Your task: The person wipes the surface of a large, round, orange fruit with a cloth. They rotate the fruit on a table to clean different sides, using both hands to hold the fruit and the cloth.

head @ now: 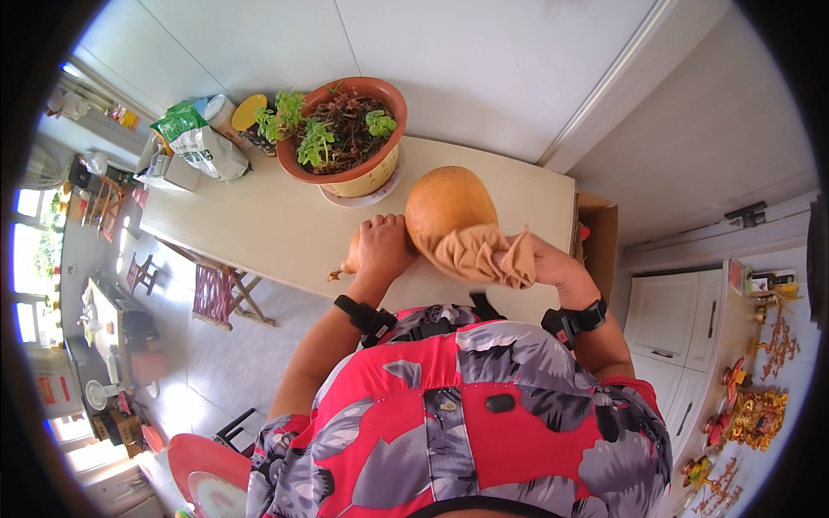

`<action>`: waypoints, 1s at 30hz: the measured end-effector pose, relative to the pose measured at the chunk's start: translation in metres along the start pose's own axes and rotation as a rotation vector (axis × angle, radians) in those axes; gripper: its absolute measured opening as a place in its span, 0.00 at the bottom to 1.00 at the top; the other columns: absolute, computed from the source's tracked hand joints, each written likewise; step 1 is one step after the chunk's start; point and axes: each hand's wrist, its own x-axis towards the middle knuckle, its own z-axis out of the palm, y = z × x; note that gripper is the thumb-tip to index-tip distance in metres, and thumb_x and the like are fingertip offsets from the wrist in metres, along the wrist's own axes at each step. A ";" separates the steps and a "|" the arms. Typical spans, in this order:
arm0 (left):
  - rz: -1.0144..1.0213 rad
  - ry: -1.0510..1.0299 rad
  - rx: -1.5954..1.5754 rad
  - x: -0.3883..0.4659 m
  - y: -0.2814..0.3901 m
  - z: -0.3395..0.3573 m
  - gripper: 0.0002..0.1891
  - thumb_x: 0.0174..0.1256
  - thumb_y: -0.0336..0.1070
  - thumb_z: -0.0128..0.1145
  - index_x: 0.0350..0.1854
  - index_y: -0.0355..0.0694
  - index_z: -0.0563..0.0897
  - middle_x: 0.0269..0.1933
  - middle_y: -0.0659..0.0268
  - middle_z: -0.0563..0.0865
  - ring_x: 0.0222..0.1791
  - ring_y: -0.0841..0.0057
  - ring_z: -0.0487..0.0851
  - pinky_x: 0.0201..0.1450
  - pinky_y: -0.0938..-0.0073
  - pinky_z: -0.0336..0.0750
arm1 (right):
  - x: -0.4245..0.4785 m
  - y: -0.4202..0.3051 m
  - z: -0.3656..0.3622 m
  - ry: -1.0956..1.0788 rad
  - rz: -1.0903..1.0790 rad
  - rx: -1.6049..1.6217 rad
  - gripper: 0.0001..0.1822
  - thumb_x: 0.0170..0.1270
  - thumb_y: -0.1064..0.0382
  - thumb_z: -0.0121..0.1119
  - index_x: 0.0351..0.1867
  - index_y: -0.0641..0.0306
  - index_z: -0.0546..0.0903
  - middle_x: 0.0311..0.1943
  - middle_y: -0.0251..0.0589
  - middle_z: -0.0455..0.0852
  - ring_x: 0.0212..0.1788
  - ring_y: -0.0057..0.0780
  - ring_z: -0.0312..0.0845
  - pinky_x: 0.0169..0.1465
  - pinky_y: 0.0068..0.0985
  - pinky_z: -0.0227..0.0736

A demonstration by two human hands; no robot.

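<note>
A large orange bottle gourd (pixel 450 197) lies on its side on the pale tabletop. My left hand (pixel 385 246) is wrapped over its narrower part, and the dried stem end points out to the left. On the lower right of the round bulb, my right hand (pixel 541 262) presses a tan cloth (pixel 482 252) against the skin, its fingers partly hidden in the folds. Both wrists wear black straps with small devices.
Behind the gourd stands a potted plant (pixel 346 136) on a saucer (pixel 369 197). A green and white bag (pixel 207 146), lidded containers and a white box (pixel 170 169) are at the table's back left. An open cardboard box (pixel 602 239) adjoins its right edge. A folding stool (pixel 223 291) stands left.
</note>
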 end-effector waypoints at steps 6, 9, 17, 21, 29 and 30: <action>-0.003 -0.021 0.034 0.002 0.000 0.001 0.28 0.50 0.54 0.66 0.48 0.39 0.79 0.48 0.61 0.84 0.56 0.62 0.78 0.59 0.60 0.68 | 0.009 -0.048 0.032 0.485 -0.666 -0.808 0.17 0.63 0.62 0.62 0.54 0.62 0.81 0.58 0.43 0.78 0.55 0.37 0.76 0.56 0.31 0.72; 0.011 -0.003 0.008 0.002 -0.004 0.006 0.26 0.50 0.55 0.65 0.47 0.42 0.81 0.48 0.63 0.84 0.55 0.62 0.77 0.57 0.60 0.68 | 0.034 -0.030 0.045 0.541 -0.734 -1.230 0.22 0.54 0.65 0.62 0.53 0.57 0.83 0.68 0.39 0.72 0.66 0.42 0.67 0.66 0.44 0.62; 0.079 0.046 0.091 -0.008 -0.006 0.020 0.18 0.59 0.49 0.57 0.49 0.47 0.81 0.51 0.68 0.83 0.57 0.67 0.76 0.59 0.58 0.66 | 0.083 -0.019 0.060 0.479 -0.838 -1.573 0.17 0.58 0.59 0.59 0.49 0.49 0.87 0.66 0.35 0.75 0.70 0.34 0.66 0.72 0.51 0.54; 0.104 0.197 0.012 -0.011 -0.002 0.019 0.19 0.56 0.47 0.59 0.48 0.44 0.80 0.49 0.65 0.83 0.55 0.66 0.77 0.61 0.59 0.66 | 0.098 -0.038 0.041 0.406 -0.693 -1.440 0.20 0.53 0.63 0.64 0.51 0.51 0.86 0.65 0.39 0.76 0.69 0.36 0.68 0.71 0.50 0.57; 0.064 0.198 0.113 -0.014 0.004 0.023 0.20 0.51 0.48 0.64 0.43 0.41 0.79 0.43 0.64 0.83 0.52 0.65 0.78 0.59 0.61 0.67 | 0.135 -0.039 -0.038 0.352 -0.398 -0.659 0.22 0.68 0.49 0.59 0.57 0.59 0.83 0.51 0.44 0.84 0.52 0.38 0.80 0.57 0.33 0.73; 0.060 0.199 0.106 -0.015 0.004 0.023 0.20 0.51 0.48 0.64 0.43 0.41 0.79 0.43 0.64 0.83 0.52 0.66 0.77 0.59 0.61 0.67 | 0.133 -0.038 -0.044 0.341 -0.267 -0.491 0.22 0.68 0.49 0.58 0.58 0.60 0.82 0.48 0.43 0.85 0.50 0.34 0.80 0.56 0.32 0.73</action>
